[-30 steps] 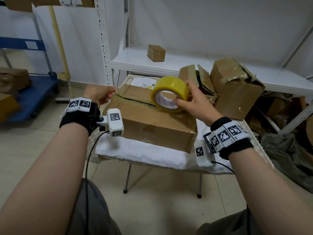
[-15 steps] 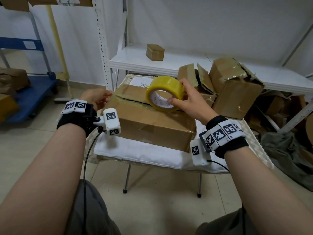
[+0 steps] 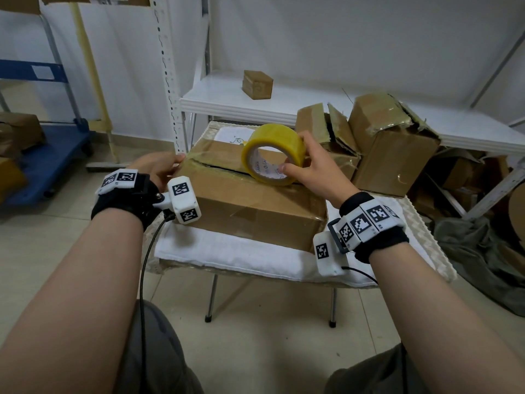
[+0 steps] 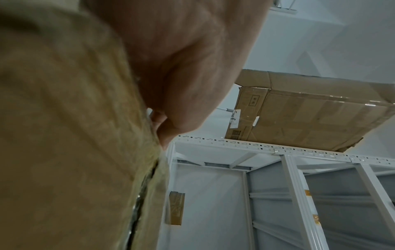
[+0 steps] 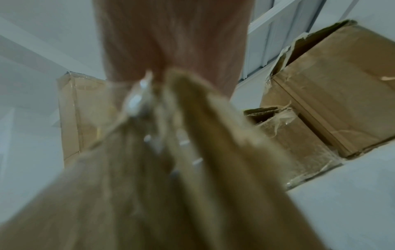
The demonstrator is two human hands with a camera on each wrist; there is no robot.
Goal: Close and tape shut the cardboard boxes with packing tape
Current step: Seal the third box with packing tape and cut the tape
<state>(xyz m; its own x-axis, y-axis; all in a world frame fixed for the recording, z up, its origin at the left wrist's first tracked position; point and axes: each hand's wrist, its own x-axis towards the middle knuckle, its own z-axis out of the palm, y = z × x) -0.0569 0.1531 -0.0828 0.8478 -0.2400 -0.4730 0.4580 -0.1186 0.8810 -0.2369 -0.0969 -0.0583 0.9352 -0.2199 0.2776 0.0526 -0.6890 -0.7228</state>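
A brown cardboard box [image 3: 250,206] lies on a white-clothed stool, its top flaps down with a dark slit along the seam. My right hand [image 3: 309,169] grips a yellow roll of packing tape [image 3: 272,153], which stands on edge on the seam near the box's right end. My left hand [image 3: 159,169] rests against the box's left end at the seam. In the left wrist view that left hand [image 4: 181,67] lies against the box [image 4: 64,135], fingertips at the flap edge. The right wrist view is blurred, with the right hand [image 5: 171,42] above the box [image 5: 149,186].
Two torn open cardboard boxes [image 3: 389,149] stand right of the stool, with more behind them under a white shelf [image 3: 227,100]. A small box [image 3: 257,84] sits on that shelf. A blue cart [image 3: 42,163] with boxes is at the left. A large box [image 4: 310,115] sits on an upper rack.
The right hand has brought the tape roll down and leftward onto the seam. The left hand has shifted in against the box's left end.
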